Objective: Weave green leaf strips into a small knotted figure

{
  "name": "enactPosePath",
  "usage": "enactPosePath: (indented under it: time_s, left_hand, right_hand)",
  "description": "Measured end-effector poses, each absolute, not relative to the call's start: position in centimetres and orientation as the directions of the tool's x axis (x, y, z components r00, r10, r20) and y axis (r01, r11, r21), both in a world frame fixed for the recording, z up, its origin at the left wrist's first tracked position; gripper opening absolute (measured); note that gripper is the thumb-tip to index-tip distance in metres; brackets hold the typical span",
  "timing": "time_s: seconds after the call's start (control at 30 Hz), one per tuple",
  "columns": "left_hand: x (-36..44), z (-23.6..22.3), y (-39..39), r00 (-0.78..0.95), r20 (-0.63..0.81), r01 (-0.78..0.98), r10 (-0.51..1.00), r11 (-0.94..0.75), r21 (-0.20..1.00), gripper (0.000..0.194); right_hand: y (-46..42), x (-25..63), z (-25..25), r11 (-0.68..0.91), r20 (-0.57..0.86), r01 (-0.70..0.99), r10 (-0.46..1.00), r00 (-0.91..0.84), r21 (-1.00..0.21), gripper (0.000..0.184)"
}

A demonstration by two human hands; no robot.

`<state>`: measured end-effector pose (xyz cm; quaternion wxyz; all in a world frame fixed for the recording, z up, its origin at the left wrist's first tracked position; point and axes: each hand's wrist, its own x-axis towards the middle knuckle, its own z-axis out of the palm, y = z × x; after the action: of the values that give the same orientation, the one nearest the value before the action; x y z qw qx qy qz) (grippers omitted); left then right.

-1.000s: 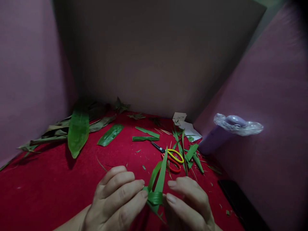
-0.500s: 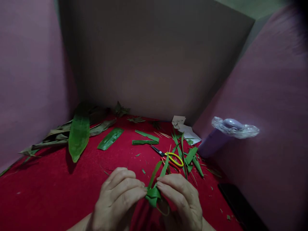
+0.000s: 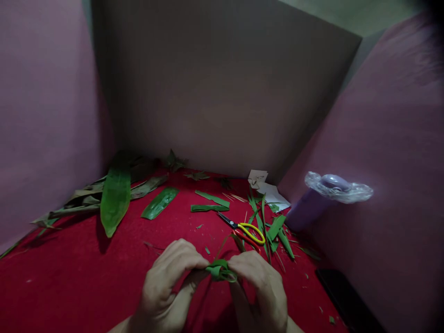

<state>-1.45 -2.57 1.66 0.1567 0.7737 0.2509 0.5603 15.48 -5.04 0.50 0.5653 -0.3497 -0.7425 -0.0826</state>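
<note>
Between my two hands is a small woven piece of green leaf strips [image 3: 218,269], folded over itself, with thin ends looping out at its right and top. My left hand [image 3: 173,280] pinches its left edge with thumb and fingers. On the opposite edge, my right hand [image 3: 258,284] is closed with fingertips pressed on the strips. Just beyond lie scissors [image 3: 243,227] with one yellow and one red handle, blades pointing left. The undersides of the fingers are partly hidden.
Cut leaf strips [image 3: 210,207] and a leaf section [image 3: 160,203] lie on the red cloth [image 3: 69,277]. A long leaf [image 3: 116,201] rests on dried leaves at left. Leaf scraps [image 3: 277,226], white paper [image 3: 274,194], a purple bottle [image 3: 312,203] and a dark flat object [image 3: 347,300] are at right.
The woven leaf piece has tipped and risen slightly between my hands. Its upright strips no longer stand up as before. Both hands have turned a little, still gripping it.
</note>
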Motion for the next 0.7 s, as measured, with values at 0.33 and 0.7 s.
enactPosePath:
  time_s: [0.33, 0.7]
  left_hand:
    - [-0.83, 1.10, -2.23, 0.127, 0.563, 0.173, 0.816, -0.577, 0.798, 0.007]
    - [-0.95, 0.96, -2.54, 0.207, 0.771, 0.431, 0.602, -0.764, 0.481, 0.011]
  right_hand:
    - [-4.65, 15.85, -0.25, 0.729, 0.865, 0.575, 0.497, -0.069, -0.373, 0.029]
    - [-4.80, 15.64, 0.32, 0.536, 0.906, 0.827, 0.246, -0.345, 0.169, 0.024]
